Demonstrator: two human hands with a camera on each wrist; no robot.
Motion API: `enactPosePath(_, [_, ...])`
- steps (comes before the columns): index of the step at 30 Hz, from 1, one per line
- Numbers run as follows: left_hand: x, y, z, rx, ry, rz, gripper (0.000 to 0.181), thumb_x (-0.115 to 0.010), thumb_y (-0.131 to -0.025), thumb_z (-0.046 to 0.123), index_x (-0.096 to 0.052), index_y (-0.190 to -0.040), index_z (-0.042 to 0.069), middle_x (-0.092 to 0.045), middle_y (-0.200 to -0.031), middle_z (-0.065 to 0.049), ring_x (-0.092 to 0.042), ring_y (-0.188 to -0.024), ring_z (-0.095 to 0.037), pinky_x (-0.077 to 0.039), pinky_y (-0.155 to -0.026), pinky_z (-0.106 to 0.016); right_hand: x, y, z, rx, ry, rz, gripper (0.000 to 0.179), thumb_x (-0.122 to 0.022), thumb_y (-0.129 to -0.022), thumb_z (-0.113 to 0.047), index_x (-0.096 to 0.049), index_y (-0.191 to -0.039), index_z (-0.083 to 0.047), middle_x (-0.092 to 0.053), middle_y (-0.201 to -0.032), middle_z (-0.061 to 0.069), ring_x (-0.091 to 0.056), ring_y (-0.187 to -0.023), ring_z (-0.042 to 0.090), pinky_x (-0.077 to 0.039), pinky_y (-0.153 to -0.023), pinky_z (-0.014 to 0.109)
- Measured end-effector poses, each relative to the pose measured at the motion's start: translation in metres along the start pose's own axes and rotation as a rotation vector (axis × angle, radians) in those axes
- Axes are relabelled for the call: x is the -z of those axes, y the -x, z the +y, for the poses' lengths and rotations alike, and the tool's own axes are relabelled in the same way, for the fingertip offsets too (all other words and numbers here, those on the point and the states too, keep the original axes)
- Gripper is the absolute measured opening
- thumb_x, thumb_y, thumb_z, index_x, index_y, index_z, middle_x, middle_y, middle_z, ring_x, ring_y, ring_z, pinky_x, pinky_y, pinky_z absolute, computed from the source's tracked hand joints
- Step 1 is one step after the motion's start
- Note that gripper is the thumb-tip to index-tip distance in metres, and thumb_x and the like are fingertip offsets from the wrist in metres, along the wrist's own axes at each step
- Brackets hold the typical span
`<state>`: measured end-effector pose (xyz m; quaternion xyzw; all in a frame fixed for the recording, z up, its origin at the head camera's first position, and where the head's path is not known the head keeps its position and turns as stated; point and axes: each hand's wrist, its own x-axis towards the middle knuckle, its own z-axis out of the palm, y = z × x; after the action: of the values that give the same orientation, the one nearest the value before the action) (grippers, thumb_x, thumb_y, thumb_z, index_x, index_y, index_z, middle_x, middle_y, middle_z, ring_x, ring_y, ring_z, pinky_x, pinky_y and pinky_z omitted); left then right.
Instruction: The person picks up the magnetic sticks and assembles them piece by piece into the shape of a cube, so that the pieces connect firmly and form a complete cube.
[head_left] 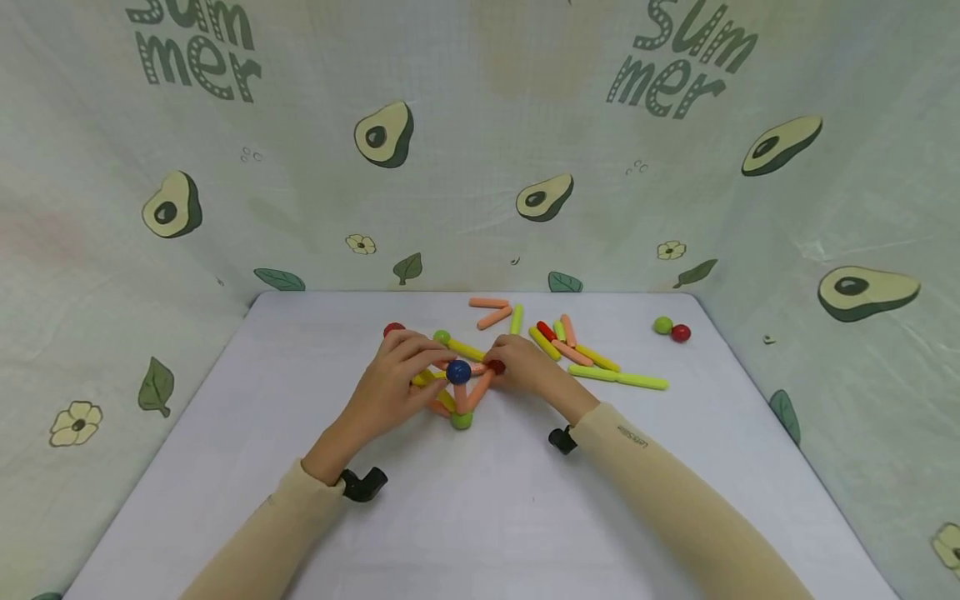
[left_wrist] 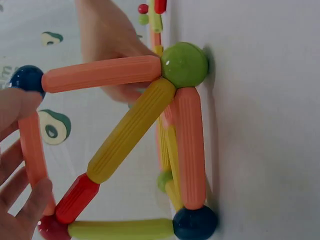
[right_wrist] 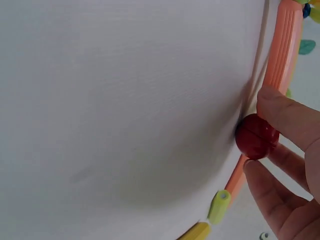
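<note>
Head view: the left hand (head_left: 393, 379) grips the stick-and-ball frame (left_wrist: 131, 132) on the table (head_left: 480, 517); the right hand (head_left: 525, 365) pinches a red ball (right_wrist: 256, 136) beside an orange stick (right_wrist: 283, 47), seemingly joining them, which calls for careful alignment.

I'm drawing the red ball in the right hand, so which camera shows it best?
Right wrist view: the red ball looks big, held in the right fingers. Head view: small, partly covered. Left wrist view: I can't make it out.
</note>
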<state>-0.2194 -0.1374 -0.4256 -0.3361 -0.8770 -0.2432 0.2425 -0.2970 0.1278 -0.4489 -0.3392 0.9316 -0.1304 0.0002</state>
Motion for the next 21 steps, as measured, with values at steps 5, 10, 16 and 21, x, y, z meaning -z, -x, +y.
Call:
enactPosePath(5, [0.004, 0.002, -0.004, 0.016, 0.023, -0.036, 0.053, -0.096, -0.081, 0.028, -0.075, -0.128, 0.015, -0.067, -0.137, -0.004, -0.047, -0.138, -0.029, -0.047, -0.113, -0.053, -0.002, 0.016, 0.000, -0.084, 0.000, 0.015, 0.031, -0.086, -0.092, -0.028, -0.081, -0.116, -0.009, -0.069, -0.100, 0.004, -0.057, -0.087, 0.018, -0.052, -0.080, 0.029])
enactPosePath(10, [0.003, 0.004, -0.007, 0.040, 0.023, -0.013, 0.058, -0.098, -0.077, 0.034, -0.076, -0.127, 0.015, -0.062, -0.141, -0.007, -0.046, -0.138, -0.031, -0.048, -0.111, -0.053, -0.004, 0.029, -0.008, -0.116, -0.019, 0.062, 0.023, -0.088, -0.091, -0.025, -0.081, -0.104, -0.008, -0.062, -0.085, 0.001, -0.053, -0.078, 0.016, -0.047, -0.069, 0.027])
enactPosePath(16, [0.000, 0.007, -0.011, 0.063, -0.002, 0.011, 0.057, -0.098, -0.079, 0.024, -0.075, -0.130, 0.014, -0.061, -0.142, -0.005, -0.048, -0.133, -0.028, -0.054, -0.104, -0.044, -0.008, 0.039, -0.024, -0.149, -0.062, 0.060, 0.020, -0.089, -0.090, -0.024, -0.076, -0.092, -0.008, -0.058, -0.080, 0.000, -0.052, -0.073, 0.015, -0.046, -0.064, 0.026])
enactPosePath(21, [-0.001, 0.011, -0.016, 0.052, 0.009, 0.042, 0.057, -0.097, -0.079, 0.019, -0.074, -0.131, 0.013, -0.062, -0.140, -0.006, -0.054, -0.127, -0.027, -0.055, -0.099, -0.044, -0.009, 0.042, -0.039, -0.156, -0.114, 0.016, 0.019, -0.087, -0.091, -0.023, -0.080, -0.099, -0.007, -0.058, -0.079, -0.001, -0.052, -0.074, 0.014, -0.046, -0.063, 0.025])
